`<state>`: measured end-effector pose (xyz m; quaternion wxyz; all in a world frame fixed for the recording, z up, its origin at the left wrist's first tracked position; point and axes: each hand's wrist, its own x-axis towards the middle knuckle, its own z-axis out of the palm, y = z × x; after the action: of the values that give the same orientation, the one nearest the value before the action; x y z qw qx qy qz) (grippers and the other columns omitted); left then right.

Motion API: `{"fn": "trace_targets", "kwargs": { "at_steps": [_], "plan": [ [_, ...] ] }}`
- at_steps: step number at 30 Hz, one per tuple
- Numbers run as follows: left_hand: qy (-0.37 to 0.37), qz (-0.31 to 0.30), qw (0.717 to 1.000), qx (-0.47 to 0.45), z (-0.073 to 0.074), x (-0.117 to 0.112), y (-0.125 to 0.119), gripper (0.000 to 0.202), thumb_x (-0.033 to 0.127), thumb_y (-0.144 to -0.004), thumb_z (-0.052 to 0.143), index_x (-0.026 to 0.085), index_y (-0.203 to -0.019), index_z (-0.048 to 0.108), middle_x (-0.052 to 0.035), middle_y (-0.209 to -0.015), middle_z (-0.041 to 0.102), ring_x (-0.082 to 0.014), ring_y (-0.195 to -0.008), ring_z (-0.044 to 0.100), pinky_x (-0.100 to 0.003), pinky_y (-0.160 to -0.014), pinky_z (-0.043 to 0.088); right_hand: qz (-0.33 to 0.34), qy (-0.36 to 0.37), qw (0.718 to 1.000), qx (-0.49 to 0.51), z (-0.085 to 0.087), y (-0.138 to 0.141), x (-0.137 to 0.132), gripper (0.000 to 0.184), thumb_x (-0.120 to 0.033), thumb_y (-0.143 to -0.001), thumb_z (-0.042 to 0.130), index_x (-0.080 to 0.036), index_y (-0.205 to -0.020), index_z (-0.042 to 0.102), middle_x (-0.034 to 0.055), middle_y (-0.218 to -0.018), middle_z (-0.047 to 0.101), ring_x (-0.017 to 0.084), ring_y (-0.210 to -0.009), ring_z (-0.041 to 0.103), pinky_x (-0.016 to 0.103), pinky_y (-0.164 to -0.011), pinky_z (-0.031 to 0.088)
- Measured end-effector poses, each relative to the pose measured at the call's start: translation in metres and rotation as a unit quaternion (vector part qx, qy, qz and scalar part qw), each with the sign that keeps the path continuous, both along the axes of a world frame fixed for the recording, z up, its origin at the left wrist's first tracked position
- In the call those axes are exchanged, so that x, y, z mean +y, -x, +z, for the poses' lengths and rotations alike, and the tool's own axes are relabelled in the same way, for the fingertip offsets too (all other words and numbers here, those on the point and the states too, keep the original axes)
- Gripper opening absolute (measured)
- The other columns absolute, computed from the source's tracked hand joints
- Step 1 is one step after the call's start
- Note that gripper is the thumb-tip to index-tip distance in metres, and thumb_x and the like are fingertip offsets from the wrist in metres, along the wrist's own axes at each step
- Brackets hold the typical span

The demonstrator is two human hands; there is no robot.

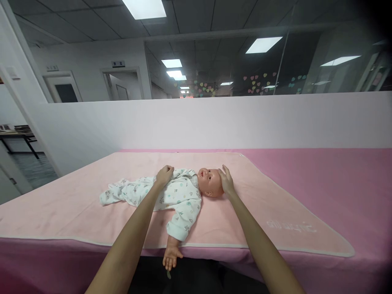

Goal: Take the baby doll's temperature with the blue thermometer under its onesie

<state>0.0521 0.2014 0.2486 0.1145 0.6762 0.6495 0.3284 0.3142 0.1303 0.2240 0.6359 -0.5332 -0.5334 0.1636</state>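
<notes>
We're resting our left hand (164,174) on the baby doll (183,192), fingers curled down onto the chest of its printed onesie (179,195); can't tell if they're pinching cloth. Our right hand (226,181) is cupping the top of the doll's head w/ fingers loosely spread. Doll's lying face-up on the light pink blanket (76,204), head to the right, one arm hanging over the near edge of the pink table (337,175).

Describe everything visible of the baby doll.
The baby doll lies on its back on the pale pink blanket, head toward the right, face up. Plastic-looking head and bare hand; white printed sleepsuit. One arm hangs past the table edge. The left hand grips its chest clothing; the right hand cups its head.
</notes>
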Motion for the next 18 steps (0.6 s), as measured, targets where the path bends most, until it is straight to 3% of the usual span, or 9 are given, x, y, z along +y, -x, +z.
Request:
{"fn": "trace_targets", "kwargs": {
  "at_steps": [3, 7, 9, 13, 18],
  "plan": [
    [-0.003, 0.018, 1.0, 0.005, -0.003, 0.004, 0.001, 0.032, 0.042, -0.079, 0.025, 0.021, -0.085, 0.047, -0.0036, -0.088, 0.06, -0.0196, -0.081, 0.054, -0.028, -0.066, 0.035, 0.018, 0.021, 0.999, 0.036, -0.003, -0.001, 0.003, 0.038, -0.046, -0.072, 0.039, -0.018, -0.089, 0.058, 0.0055, -0.093, 0.061, 0.019, -0.088, 0.054, 0.03, -0.078, 0.042],
    [-0.008, 0.037, 0.999, 0.011, -0.006, 0.005, 0.0, 0.035, 0.042, -0.081, 0.018, 0.02, -0.09, 0.044, -0.0072, -0.09, 0.059, -0.0226, -0.083, 0.054, -0.03, -0.067, 0.036, -0.005, 0.055, 0.993, 0.109, -0.008, -0.003, 0.005, 0.052, -0.049, -0.068, 0.046, -0.022, -0.112, 0.047, 0.0044, -0.122, 0.046, 0.02, -0.108, 0.044, 0.03, -0.086, 0.038],
    [-0.01, 0.037, 0.999, 0.013, -0.005, 0.003, -0.001, 0.036, 0.042, -0.082, 0.016, 0.02, -0.089, 0.044, -0.0072, -0.088, 0.059, -0.0227, -0.082, 0.054, -0.03, -0.066, 0.036, 0.007, 0.055, 0.991, 0.12, -0.008, -0.004, 0.005, 0.052, -0.049, -0.067, 0.048, -0.023, -0.113, 0.047, 0.0035, -0.123, 0.045, 0.02, -0.111, 0.041, 0.03, -0.088, 0.036],
    [-0.014, 0.03, 0.999, 0.019, -0.003, -0.003, -0.002, 0.039, 0.045, -0.082, 0.014, 0.021, -0.083, 0.044, -0.0054, -0.081, 0.059, -0.0207, -0.076, 0.054, -0.028, -0.063, 0.035, 0.075, 0.054, 0.986, 0.135, -0.004, -0.007, 0.003, 0.037, -0.048, -0.068, 0.047, -0.018, -0.084, 0.06, 0.0053, -0.097, 0.061, 0.019, -0.089, 0.053, 0.028, -0.077, 0.04],
    [-0.02, 0.027, 0.999, 0.027, -0.002, -0.006, -0.002, 0.037, 0.046, -0.082, 0.018, 0.021, -0.078, 0.045, -0.0035, -0.077, 0.059, -0.0191, -0.074, 0.054, -0.027, -0.062, 0.034, 0.105, 0.064, 0.981, 0.149, 0.001, -0.016, 0.002, 0.041, -0.054, -0.068, 0.045, -0.015, -0.067, 0.059, 0.0048, -0.074, 0.062, 0.018, -0.072, 0.054, 0.028, -0.067, 0.041]
  ]
}}
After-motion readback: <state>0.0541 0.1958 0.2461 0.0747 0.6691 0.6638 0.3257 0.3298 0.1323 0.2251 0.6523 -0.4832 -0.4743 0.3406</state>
